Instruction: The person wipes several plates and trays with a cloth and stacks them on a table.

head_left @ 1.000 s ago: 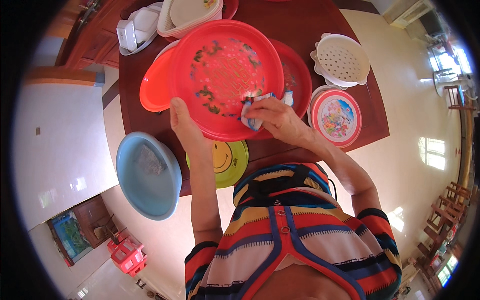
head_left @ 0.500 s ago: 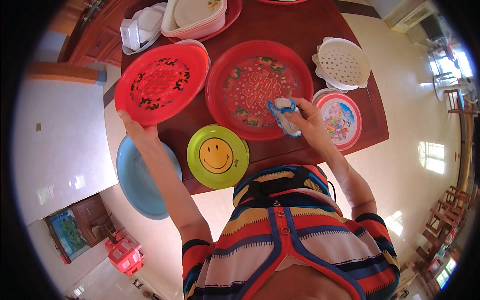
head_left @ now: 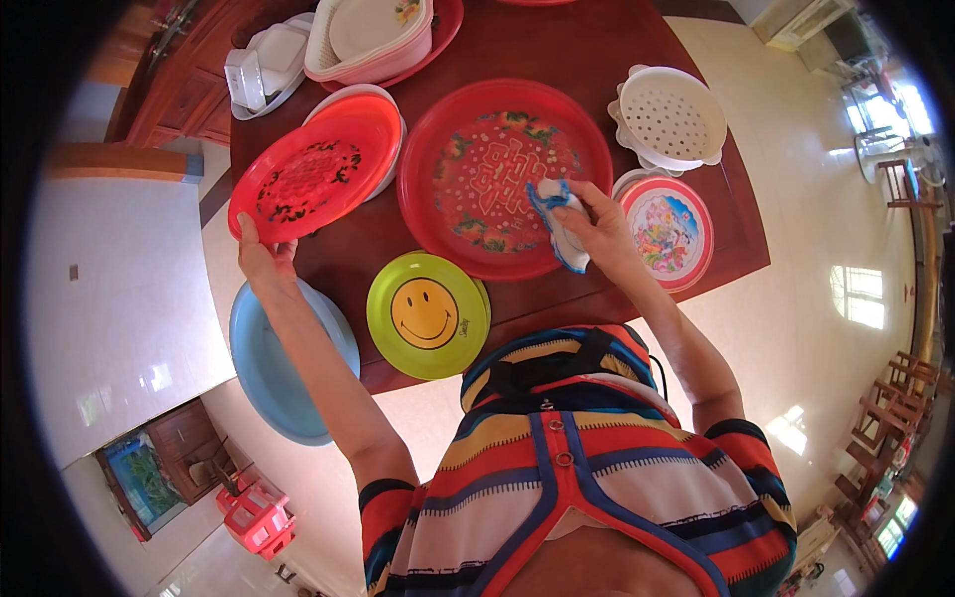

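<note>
My left hand [head_left: 264,261] grips the near rim of a red plate [head_left: 310,177] with a dark leafy ring on it. That plate is tilted, its far part over an orange-red plate [head_left: 383,134] and a white-rimmed dish beneath. Between the fingers of my right hand [head_left: 600,227] is a folded white cloth [head_left: 564,231] with blue edging. The cloth hangs above the right side of a big red round tray [head_left: 438,224] with a floral pattern, which lies on the table. Whether cloth and tray touch, I cannot tell.
On the dark red table [head_left: 542,38] are lime-green smiley plates [head_left: 383,310], a white colander [head_left: 676,119], a round picture-lidded tin [head_left: 665,234], pink and white baskets [head_left: 383,62] and white containers [head_left: 269,68]. A blue basin [head_left: 288,368] is by the left edge. Red plastic stools [head_left: 254,512] stand lower left.
The red plate in my left hand has tipped and dropped its far side, uncovering the orange-red plate behind it. My right hand has shifted slightly left with the cloth.
</note>
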`<state>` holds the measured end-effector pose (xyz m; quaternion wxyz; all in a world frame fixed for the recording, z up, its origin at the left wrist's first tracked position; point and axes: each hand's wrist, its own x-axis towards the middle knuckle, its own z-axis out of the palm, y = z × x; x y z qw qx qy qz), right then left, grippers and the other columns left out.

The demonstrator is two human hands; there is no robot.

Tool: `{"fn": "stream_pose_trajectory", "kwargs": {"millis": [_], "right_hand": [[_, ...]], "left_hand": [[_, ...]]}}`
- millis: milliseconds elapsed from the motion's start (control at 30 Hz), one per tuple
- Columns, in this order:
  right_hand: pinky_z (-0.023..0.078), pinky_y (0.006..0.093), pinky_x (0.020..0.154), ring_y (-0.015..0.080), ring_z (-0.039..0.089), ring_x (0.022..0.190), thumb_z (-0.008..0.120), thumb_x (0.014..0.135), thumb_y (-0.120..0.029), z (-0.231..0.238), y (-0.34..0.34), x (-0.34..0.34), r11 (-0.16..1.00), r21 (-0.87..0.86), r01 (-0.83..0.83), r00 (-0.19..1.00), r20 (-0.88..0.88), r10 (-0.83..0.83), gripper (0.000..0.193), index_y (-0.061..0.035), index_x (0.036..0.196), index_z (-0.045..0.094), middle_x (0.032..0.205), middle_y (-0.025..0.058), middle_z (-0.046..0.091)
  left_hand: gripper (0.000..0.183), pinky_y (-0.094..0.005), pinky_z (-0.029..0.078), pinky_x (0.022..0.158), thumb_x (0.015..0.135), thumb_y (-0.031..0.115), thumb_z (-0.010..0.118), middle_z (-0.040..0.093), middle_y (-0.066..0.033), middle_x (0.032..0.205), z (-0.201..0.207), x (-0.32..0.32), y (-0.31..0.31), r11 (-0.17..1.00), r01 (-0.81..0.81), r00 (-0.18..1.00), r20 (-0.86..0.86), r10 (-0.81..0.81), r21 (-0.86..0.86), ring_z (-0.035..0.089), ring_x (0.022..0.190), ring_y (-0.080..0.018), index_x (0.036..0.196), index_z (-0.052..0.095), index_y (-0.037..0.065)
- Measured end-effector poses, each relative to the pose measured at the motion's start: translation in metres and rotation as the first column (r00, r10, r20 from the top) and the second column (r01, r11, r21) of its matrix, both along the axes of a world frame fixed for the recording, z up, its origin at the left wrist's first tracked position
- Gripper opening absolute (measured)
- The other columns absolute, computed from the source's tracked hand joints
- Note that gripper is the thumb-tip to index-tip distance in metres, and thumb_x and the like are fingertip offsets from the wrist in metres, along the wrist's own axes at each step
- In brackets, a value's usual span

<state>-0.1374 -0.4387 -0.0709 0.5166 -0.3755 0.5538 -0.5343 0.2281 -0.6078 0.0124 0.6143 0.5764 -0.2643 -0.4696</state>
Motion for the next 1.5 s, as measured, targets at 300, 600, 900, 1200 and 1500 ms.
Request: {"fn": "stream_pose_trajectory", "kwargs": {"millis": [300,600,900,1200,1500], "right_hand": [[0.044,0.0472,0.087,0.0338,0.05,0.108,0.065,0.075,-0.012,-0.034,-0.013,0.018,0.85,-0.106,-0.515,0.491,-0.85,0.191,0.046,-0.0111,0.12,0.054,0.124,0.0127,0.047],[0.043,0.044,0.089,0.0339,0.046,0.108,0.061,0.072,-0.003,-0.043,-0.023,0.037,0.849,-0.041,-0.527,0.354,-0.919,0.175,0.051,-0.0136,0.121,0.055,0.132,0.012,0.04],[0.041,0.0406,0.092,0.0276,0.048,0.103,0.055,0.075,-0.004,-0.045,-0.031,0.056,0.672,-0.065,-0.738,0.269,-0.941,0.204,0.043,-0.017,0.116,0.057,0.131,0.0076,0.042],[0.041,0.0377,0.083,0.0234,0.049,0.102,0.054,0.077,-0.012,-0.07,-0.1,0.089,0.669,-0.172,-0.723,0.197,-0.98,-0.04,0.035,-0.0156,0.111,0.059,0.121,0.0023,0.049],[0.038,0.043,0.081,0.0204,0.051,0.103,0.06,0.074,-0.013,-0.08,-0.173,0.078,0.769,-0.119,-0.628,0.061,-0.993,-0.104,0.044,-0.021,0.117,0.054,0.123,-0.0013,0.05]], "left_hand": [[0.058,-0.0451,0.046,0.085,0.088,0.043,0.057,0.051,-0.0109,0.122,-0.013,0.001,0.023,0.998,-0.014,1.0,0.028,0.013,0.062,0.052,0.104,-0.026,0.13,0.041,0.006],[0.058,-0.0434,0.047,0.083,0.09,0.045,0.053,0.052,-0.0118,0.117,-0.065,-0.009,0.072,0.987,-0.129,0.991,0.041,0.125,0.099,0.052,0.1,-0.0239,0.132,0.037,0.007],[0.033,-0.0352,0.049,0.079,0.088,0.019,0.054,0.062,-0.0175,0.102,-0.148,-0.075,0.072,0.92,0.328,0.384,0.86,-0.335,0.212,0.061,0.09,-0.0274,0.113,0.057,-0.001],[0.03,-0.0401,0.048,0.072,0.077,0.019,0.065,0.065,-0.0185,0.082,-0.151,-0.076,0.035,0.787,0.398,0.36,0.709,-0.606,0.471,0.063,0.08,-0.0328,0.099,0.06,-0.002],[0.028,-0.0402,0.047,0.072,0.069,0.023,0.066,0.064,-0.0185,0.08,-0.14,-0.088,0.034,0.822,0.299,0.351,0.746,-0.566,0.484,0.062,0.08,-0.0343,0.083,0.06,0.0]]}}
